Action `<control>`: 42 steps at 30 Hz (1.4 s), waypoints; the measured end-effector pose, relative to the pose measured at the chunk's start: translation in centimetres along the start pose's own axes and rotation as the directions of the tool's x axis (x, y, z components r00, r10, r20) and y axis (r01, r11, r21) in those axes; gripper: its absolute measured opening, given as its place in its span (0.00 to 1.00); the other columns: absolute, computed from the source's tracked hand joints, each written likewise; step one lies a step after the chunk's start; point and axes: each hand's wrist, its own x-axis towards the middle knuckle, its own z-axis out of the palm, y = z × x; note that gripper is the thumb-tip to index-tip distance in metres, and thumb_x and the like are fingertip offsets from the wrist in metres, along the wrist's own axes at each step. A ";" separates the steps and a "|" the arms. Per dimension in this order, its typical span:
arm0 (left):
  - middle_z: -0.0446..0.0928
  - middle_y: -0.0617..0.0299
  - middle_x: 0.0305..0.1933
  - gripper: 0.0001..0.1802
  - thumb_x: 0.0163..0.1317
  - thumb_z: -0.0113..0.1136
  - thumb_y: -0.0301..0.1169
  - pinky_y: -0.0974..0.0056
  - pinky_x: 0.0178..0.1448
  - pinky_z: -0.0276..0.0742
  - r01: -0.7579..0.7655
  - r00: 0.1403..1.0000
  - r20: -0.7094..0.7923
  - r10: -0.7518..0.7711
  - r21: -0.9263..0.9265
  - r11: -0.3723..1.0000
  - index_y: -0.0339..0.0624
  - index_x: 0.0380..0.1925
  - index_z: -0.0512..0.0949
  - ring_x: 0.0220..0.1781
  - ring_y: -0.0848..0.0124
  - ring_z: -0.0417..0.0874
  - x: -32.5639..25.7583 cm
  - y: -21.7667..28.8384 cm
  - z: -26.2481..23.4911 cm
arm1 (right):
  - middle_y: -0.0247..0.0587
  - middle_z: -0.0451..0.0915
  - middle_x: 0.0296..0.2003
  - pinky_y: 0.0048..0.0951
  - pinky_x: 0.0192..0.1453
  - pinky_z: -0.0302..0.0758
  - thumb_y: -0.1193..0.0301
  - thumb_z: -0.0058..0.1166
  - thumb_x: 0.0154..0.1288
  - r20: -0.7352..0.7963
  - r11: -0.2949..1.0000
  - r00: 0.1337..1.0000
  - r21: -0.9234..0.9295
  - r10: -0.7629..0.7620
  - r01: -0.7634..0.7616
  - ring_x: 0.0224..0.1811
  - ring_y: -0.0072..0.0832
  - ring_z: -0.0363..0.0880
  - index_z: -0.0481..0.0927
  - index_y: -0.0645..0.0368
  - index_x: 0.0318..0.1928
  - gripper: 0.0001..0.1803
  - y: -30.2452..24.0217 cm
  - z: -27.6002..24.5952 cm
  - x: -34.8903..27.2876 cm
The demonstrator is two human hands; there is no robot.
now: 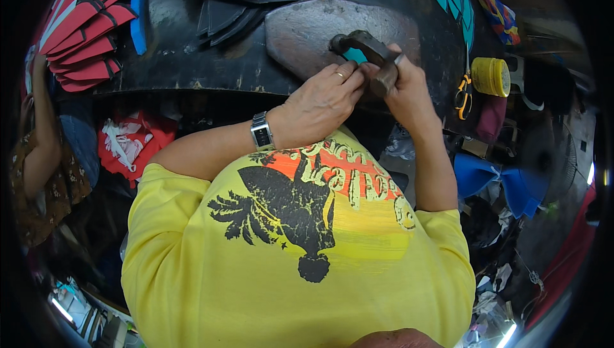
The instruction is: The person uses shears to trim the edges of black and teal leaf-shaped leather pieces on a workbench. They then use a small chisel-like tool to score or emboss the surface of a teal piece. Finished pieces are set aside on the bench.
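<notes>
Fingers (351,74) of the nearer left hand (318,102) seem to pinch the teal piece (354,55), poking out toward 11 o'clock over the slab (307,28), long axis kinda hidden tbh, right hand (409,92) gripping a hammer (384,66)

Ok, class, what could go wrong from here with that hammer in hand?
The hammer in the right hand might catch the left hand, whose fingers sit close to its head. The teal piece could slip on the slab. The orange-handled tool near the table's edge might get knocked off.

Hammer (376,52) in right grip (408,89)
</notes>
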 end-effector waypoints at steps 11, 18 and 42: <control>0.71 0.52 0.61 0.36 0.52 0.68 0.33 0.57 0.69 0.68 0.007 0.995 -0.099 -0.008 -0.014 1.000 0.30 0.61 0.71 0.66 0.58 0.70 0.4 -0.1 0.4 | 0.34 0.84 0.35 0.23 0.41 0.75 0.73 0.63 0.67 -0.330 0.946 0.942 0.320 0.063 0.049 0.36 0.17 0.79 0.81 0.62 0.48 0.11 0.8 -1.2 -0.8; 0.72 0.54 0.54 0.35 0.51 0.71 0.33 0.56 0.67 0.68 0.034 0.997 -0.069 -0.039 -0.070 0.997 0.33 0.60 0.73 0.61 0.57 0.71 1.4 -0.3 0.2 | 0.40 0.83 0.32 0.27 0.41 0.76 0.73 0.62 0.68 -0.265 0.985 0.957 0.155 0.116 -0.076 0.34 0.21 0.78 0.79 0.62 0.49 0.12 1.2 -2.6 -2.0; 0.84 0.44 0.36 0.17 0.60 0.67 0.39 0.56 0.45 0.81 0.094 0.912 -0.227 -0.341 -0.695 0.713 0.36 0.41 0.82 0.39 0.52 0.87 9.5 -7.8 -0.8 | 0.37 0.77 0.23 0.17 0.18 0.62 0.69 0.61 0.69 -0.666 0.814 0.725 0.513 0.177 0.273 0.16 0.17 0.69 0.77 0.69 0.52 0.17 -0.1 -5.0 -6.7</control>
